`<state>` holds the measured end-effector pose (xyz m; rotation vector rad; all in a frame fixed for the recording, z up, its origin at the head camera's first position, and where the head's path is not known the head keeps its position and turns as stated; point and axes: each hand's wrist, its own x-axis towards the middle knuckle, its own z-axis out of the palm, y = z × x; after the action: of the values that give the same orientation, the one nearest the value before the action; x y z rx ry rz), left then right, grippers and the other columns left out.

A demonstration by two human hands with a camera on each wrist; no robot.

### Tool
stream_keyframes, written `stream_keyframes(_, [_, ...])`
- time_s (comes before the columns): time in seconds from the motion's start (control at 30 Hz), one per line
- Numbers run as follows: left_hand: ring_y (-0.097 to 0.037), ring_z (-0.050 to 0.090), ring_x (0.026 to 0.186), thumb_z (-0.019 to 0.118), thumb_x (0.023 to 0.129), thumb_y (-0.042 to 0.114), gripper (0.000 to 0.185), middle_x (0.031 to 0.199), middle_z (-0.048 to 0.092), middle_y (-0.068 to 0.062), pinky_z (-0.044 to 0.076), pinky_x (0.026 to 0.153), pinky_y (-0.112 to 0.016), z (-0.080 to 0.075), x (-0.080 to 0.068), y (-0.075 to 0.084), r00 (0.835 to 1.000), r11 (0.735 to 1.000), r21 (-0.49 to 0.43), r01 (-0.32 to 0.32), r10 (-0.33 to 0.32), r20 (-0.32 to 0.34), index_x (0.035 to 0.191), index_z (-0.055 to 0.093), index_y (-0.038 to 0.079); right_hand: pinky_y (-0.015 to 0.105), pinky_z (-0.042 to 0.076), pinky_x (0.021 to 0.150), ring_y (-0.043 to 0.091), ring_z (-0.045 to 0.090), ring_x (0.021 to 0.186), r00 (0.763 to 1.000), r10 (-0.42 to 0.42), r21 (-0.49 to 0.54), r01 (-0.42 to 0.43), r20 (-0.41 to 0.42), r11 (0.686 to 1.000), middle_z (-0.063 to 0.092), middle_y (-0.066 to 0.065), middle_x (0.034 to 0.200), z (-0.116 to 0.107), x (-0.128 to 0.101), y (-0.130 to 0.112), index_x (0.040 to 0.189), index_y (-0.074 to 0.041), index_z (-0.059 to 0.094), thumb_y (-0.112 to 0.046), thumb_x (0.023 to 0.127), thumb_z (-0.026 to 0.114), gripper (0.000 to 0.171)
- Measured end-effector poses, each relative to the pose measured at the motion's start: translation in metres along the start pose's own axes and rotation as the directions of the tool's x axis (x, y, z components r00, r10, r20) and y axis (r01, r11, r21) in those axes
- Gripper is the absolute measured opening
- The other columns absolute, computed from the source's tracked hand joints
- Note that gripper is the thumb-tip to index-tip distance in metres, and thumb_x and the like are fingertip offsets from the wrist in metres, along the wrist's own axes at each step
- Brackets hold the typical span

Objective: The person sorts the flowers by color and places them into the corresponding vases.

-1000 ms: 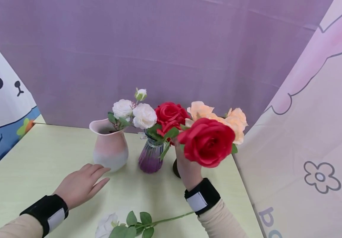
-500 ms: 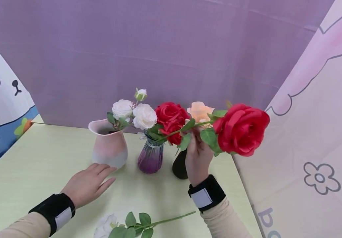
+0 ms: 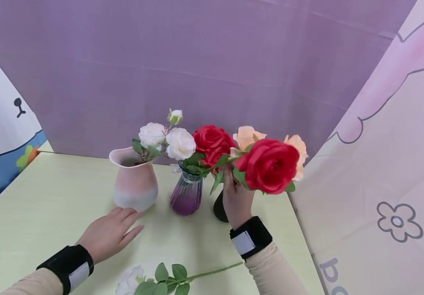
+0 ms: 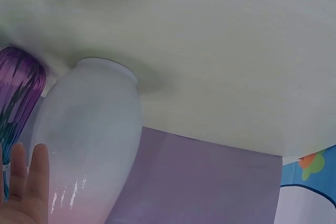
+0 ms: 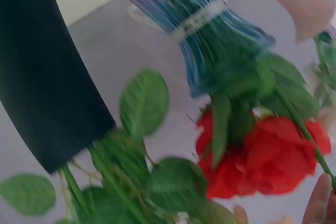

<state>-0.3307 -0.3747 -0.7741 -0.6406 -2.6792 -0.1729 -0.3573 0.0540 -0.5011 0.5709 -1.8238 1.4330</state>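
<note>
My right hand [image 3: 238,200] pinches the stem of a red rose [image 3: 272,168], whose bloom leans toward me at the right. In the right wrist view the rose stem [image 5: 296,119] runs from my fingertips to the mouth of the purple-blue glass vase [image 3: 186,198]. Whether its end is inside is hidden by leaves. Other red roses [image 3: 212,141] stand in that vase. My left hand [image 3: 110,233] is held with fingers extended, just in front of the pink-and-white pitcher vase [image 3: 136,186]; I cannot tell whether it touches.
White roses [image 3: 180,143] stand in the pitcher vase. A black vase [image 3: 220,209] with peach roses [image 3: 296,151] stands behind my right hand, partly hidden. A white rose [image 3: 130,280] with a leafy green stem lies on the table near the front edge. A purple cloth [image 3: 182,73] hangs behind.
The red rose swung out to the right half a second ago, then came back left and lower with my right hand. My left hand has shifted slightly to the right.
</note>
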Motion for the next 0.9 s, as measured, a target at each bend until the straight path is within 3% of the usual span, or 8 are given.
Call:
stream_keyframes(0.17, [-0.012,0.044,0.134,0.045,0.092,0.072,0.062,0.142,0.043,0.023,0.053,0.093,-0.052,0.008,-0.004,0.009,1.000,1.000,0.003,0.005,-0.006,0.022,0.148,0.026,0.055,0.038,0.054,0.086,0.024,0.064,0.102,1.000,0.015,-0.054,-0.014,0.025,0.998,0.068,0.011,0.102,0.009,0.008,-0.070,0.108,-0.005,0.063,-0.016,0.099,0.061,0.014])
stream_keyframes(0.23, [-0.010,0.044,0.131,0.045,0.092,0.071,0.060,0.141,0.044,0.024,0.054,0.092,-0.050,0.013,-0.006,0.014,1.000,1.000,-0.007,0.006,-0.006,0.030,0.147,0.027,0.056,0.039,0.052,0.092,0.021,0.061,0.110,0.999,0.021,-0.105,-0.017,0.038,0.994,0.066,0.007,0.105,0.015,0.000,-0.039,0.112,-0.008,0.061,-0.028,0.100,0.059,0.023])
stream_keyframes(0.4, [-0.009,0.048,0.122,0.046,0.092,0.071,0.058,0.134,0.047,0.025,0.054,0.088,-0.045,0.033,-0.010,0.023,1.000,1.000,-0.022,-0.005,0.005,0.025,0.145,0.029,0.057,0.046,0.045,0.101,0.022,0.051,0.123,0.993,0.105,-0.204,-0.090,0.061,0.975,0.060,0.008,0.118,0.027,-0.011,-0.007,0.119,-0.006,0.056,-0.041,0.099,0.058,0.040])
stream_keyframes(0.47, [-0.009,0.048,0.121,0.047,0.092,0.071,0.058,0.134,0.047,0.025,0.054,0.087,-0.045,0.042,-0.011,0.024,1.000,1.000,-0.021,-0.008,0.009,0.019,0.145,0.029,0.057,0.048,0.045,0.099,0.023,0.050,0.122,0.990,0.131,-0.223,-0.115,0.058,0.968,0.060,0.009,0.114,0.030,-0.011,-0.017,0.111,-0.007,0.058,-0.042,0.097,0.061,0.038])
stream_keyframes(0.63, [-0.013,0.050,0.124,0.047,0.092,0.071,0.059,0.137,0.046,0.024,0.055,0.088,-0.046,0.055,-0.014,0.028,1.000,0.999,-0.035,-0.010,0.011,0.025,0.146,0.029,0.056,0.044,0.044,0.103,0.020,0.053,0.120,0.986,0.148,-0.195,-0.129,0.082,0.972,0.063,0.007,0.112,0.042,-0.026,0.036,0.107,-0.011,0.060,-0.046,0.096,0.060,0.037])
stream_keyframes(0.8, [-0.014,0.049,0.126,0.045,0.093,0.071,0.059,0.138,0.046,0.024,0.054,0.090,-0.047,0.063,-0.018,0.031,0.998,0.999,-0.048,-0.002,0.005,0.055,0.147,0.026,0.056,0.041,0.047,0.103,0.019,0.056,0.121,0.977,0.203,-0.195,-0.188,0.064,0.963,0.062,0.005,0.124,0.048,-0.028,0.033,0.127,-0.014,0.056,-0.033,0.092,0.068,0.041])
stream_keyframes(0.83, [-0.013,0.049,0.126,0.045,0.093,0.071,0.059,0.138,0.046,0.025,0.054,0.090,-0.046,0.064,-0.018,0.032,0.998,0.999,-0.045,-0.001,0.004,0.058,0.147,0.026,0.057,0.041,0.048,0.102,0.019,0.057,0.121,0.972,0.231,-0.179,-0.218,0.053,0.959,0.062,0.004,0.125,0.047,-0.022,0.010,0.130,-0.014,0.055,-0.030,0.091,0.070,0.045])
stream_keyframes(0.9, [-0.013,0.049,0.126,0.044,0.093,0.071,0.059,0.139,0.046,0.025,0.054,0.090,-0.046,0.065,-0.020,0.033,0.998,0.999,-0.042,-0.002,0.005,0.063,0.147,0.025,0.056,0.037,0.046,0.105,0.017,0.056,0.123,0.961,0.270,-0.192,-0.254,0.061,0.948,0.060,0.001,0.128,0.049,-0.019,0.003,0.131,-0.016,0.054,-0.027,0.090,0.071,0.046])
